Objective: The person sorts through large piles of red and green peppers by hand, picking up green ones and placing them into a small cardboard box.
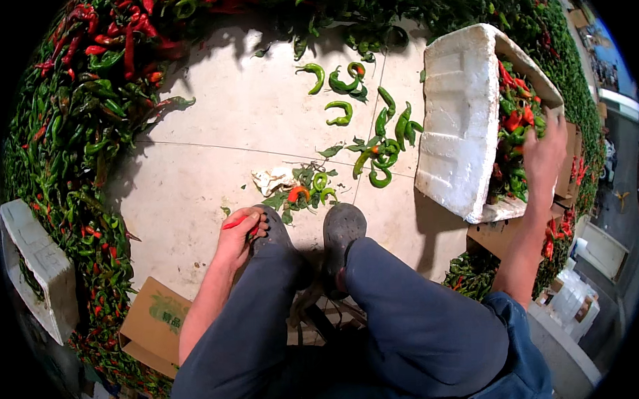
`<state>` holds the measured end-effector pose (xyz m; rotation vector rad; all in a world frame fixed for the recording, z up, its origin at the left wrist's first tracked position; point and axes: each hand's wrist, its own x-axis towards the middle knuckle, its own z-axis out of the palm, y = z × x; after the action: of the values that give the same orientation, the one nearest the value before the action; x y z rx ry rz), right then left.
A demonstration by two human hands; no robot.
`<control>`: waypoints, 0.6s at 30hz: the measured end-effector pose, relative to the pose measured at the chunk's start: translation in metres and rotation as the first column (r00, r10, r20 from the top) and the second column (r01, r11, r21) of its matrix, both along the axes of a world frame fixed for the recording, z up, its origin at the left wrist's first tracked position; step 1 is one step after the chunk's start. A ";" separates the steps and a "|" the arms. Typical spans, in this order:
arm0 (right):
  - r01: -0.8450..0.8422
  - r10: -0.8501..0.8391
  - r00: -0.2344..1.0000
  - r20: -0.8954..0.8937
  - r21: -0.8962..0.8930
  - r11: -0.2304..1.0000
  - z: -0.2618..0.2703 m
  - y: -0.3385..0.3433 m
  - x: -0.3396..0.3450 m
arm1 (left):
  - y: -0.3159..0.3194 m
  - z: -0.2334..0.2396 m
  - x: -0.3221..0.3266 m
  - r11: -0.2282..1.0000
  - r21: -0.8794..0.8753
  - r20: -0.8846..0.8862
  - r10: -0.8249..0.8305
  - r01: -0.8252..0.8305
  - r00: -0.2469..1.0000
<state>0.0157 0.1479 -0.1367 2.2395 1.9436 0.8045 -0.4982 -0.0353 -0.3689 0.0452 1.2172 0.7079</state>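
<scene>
My left hand (240,233), beside my left shoe, is closed around a red chili pepper (235,222), whose pointed end sticks out past the thumb. On the right, my right hand (544,147) is over the mouth of a white foam box (457,126). Its fingers are blurred, so whether they hold a pepper is unclear. Red and green peppers (514,116) fill the part of the box that shows. In front of my shoes lie curled green peppers (339,113), an orange-red pepper (298,193) and torn leaves (308,177).
Heaped peppers (59,140) surround the pale floor (216,113). A cardboard box (157,321) stands at lower left, with another foam box (42,278) farther left. Beneath the right foam box is more cardboard (495,238). Crumpled white material (272,180) lies near my feet.
</scene>
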 end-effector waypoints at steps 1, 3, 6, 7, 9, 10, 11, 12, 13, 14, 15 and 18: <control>-0.154 0.140 0.965 -0.222 -0.050 0.987 -0.023 0.006 -0.026 | -0.004 0.006 -0.005 1.000 -0.011 -0.033 0.002 -0.003 0.999; -0.382 0.193 0.716 -0.671 -0.145 0.913 -0.067 0.023 -0.095 | -0.014 0.004 -0.016 0.999 -0.027 -0.052 0.022 -0.024 0.998; -0.546 0.226 0.740 -0.634 -0.370 0.751 -0.147 0.069 -0.145 | -0.008 0.001 -0.011 0.999 -0.026 -0.025 0.039 -0.040 0.999; -0.520 0.174 0.785 -0.595 -0.478 0.708 -0.171 0.085 -0.149 | -0.003 0.002 -0.007 0.999 -0.028 -0.025 0.039 -0.040 0.999; -0.481 0.176 0.858 -0.483 -0.633 0.607 -0.202 0.105 -0.160 | -0.006 0.002 -0.009 0.998 -0.044 -0.042 0.045 -0.047 0.998; -0.473 0.203 0.872 -0.446 -0.653 0.591 -0.220 0.112 -0.162 | -0.007 0.001 -0.012 0.998 -0.049 -0.042 0.043 -0.045 0.998; -0.461 0.205 0.880 -0.428 -0.671 0.580 -0.235 0.114 -0.159 | -0.008 -0.001 -0.014 0.998 -0.053 -0.040 0.040 -0.042 0.998; -0.459 0.215 0.884 -0.415 -0.685 0.566 -0.241 0.117 -0.165 | -0.011 -0.001 -0.017 0.996 -0.063 -0.049 0.053 -0.056 0.997; -0.454 0.223 0.889 -0.400 -0.699 0.553 -0.246 0.120 -0.168 | -0.014 -0.002 -0.019 0.995 -0.072 -0.056 0.065 -0.069 0.996; -0.471 0.252 0.880 -0.402 -0.678 0.564 -0.249 0.116 -0.169 | -0.016 -0.002 -0.021 0.993 -0.082 -0.061 0.075 -0.080 0.995; -0.486 0.258 0.871 -0.419 -0.653 0.581 -0.253 0.114 -0.168 | -0.017 -0.003 -0.021 0.994 -0.082 -0.063 0.074 -0.079 0.995; -0.538 0.271 0.822 -0.501 -0.525 0.660 -0.262 0.108 -0.160 | -0.015 -0.004 -0.021 0.995 -0.080 -0.061 0.060 -0.065 0.996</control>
<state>-0.1443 0.2561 -0.3987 1.6077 2.4390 -0.3493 -0.5196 -0.0506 -0.3729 -0.0408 1.3079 0.7145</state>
